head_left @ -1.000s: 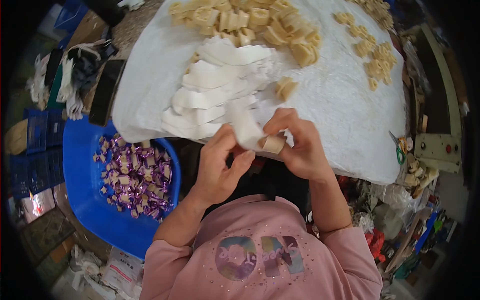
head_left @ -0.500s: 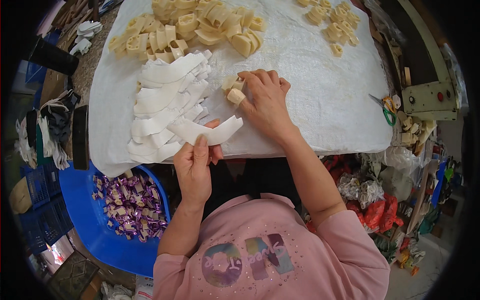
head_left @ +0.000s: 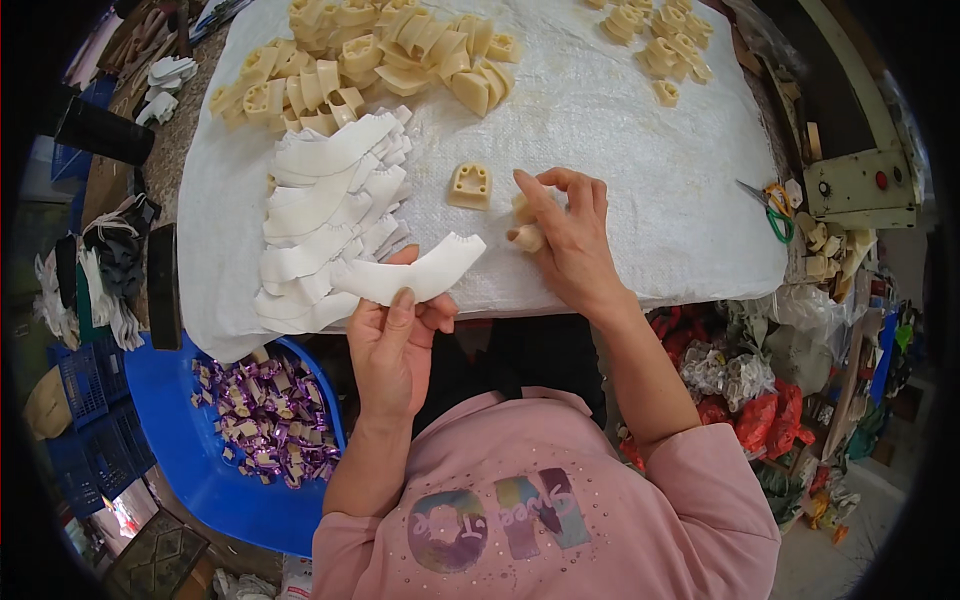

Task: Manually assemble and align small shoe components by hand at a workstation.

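My left hand [head_left: 388, 340] pinches a curved white strip [head_left: 425, 272] with notched ends between thumb and fingers, just over the table's near edge. To its left lies a stack of similar white strips [head_left: 325, 215], overlapping each other. My right hand [head_left: 582, 250] is curled around a cream plastic shoe heel [head_left: 522, 208], mostly hidden by the index finger and thumb. The thumb tip appears wrapped in something tan. Left of that hand, another cream shoe heel [head_left: 470, 187] rests on the white sheet, its face with holes showing.
A large pile of cream heels [head_left: 370, 60] sits at the far left of the white-covered table [head_left: 640, 210], a smaller group [head_left: 675, 45] at the far right. Green-handled scissors [head_left: 778, 222] lie by the right edge. A blue tub [head_left: 185, 455] below left holds purple-wrapped pieces.
My right hand has moved right and nearer, with one heel in its fingers, uncovering another heel on the sheet. My left hand still holds the strip, at a slightly changed tilt.
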A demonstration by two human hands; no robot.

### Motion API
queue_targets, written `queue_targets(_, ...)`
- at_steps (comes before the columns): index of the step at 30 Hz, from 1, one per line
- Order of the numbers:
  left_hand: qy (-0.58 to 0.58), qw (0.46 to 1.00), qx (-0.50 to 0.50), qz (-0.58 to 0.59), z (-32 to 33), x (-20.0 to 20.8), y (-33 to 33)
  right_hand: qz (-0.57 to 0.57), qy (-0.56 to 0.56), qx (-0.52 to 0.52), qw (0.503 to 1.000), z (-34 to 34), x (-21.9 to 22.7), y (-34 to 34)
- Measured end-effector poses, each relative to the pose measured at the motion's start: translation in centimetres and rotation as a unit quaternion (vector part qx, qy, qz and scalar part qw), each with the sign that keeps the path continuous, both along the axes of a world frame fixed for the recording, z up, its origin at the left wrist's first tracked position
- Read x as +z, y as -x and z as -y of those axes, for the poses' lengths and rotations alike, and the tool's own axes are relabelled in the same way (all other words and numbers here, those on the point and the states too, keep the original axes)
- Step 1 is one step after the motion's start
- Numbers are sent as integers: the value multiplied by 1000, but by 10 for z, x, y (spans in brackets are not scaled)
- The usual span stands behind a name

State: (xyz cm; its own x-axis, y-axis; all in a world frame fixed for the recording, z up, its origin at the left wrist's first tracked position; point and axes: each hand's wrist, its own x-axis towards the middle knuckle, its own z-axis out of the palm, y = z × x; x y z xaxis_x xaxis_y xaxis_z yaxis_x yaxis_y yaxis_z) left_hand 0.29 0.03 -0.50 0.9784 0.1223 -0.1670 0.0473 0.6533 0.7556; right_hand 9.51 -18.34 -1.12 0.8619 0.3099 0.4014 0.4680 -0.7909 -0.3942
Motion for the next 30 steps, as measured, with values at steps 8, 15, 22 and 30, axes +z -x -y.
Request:
queue_targets(8, -35, 998, 38, -32, 5, 8, 5, -114, -372, 134, 911, -7, 33, 30)
queue_targets(15, -18, 999, 28, 23, 16, 29, 8, 1, -392, 254, 884, -41, 27, 42)
queue_targets(22, -49, 999, -5, 8, 11, 21, 18, 77, -357, 271, 891, -45, 20, 40)
queue_targets(30, -160, 986, -6, 50, 13, 29, 19, 119, -313, 243, 911, -46, 18, 43)
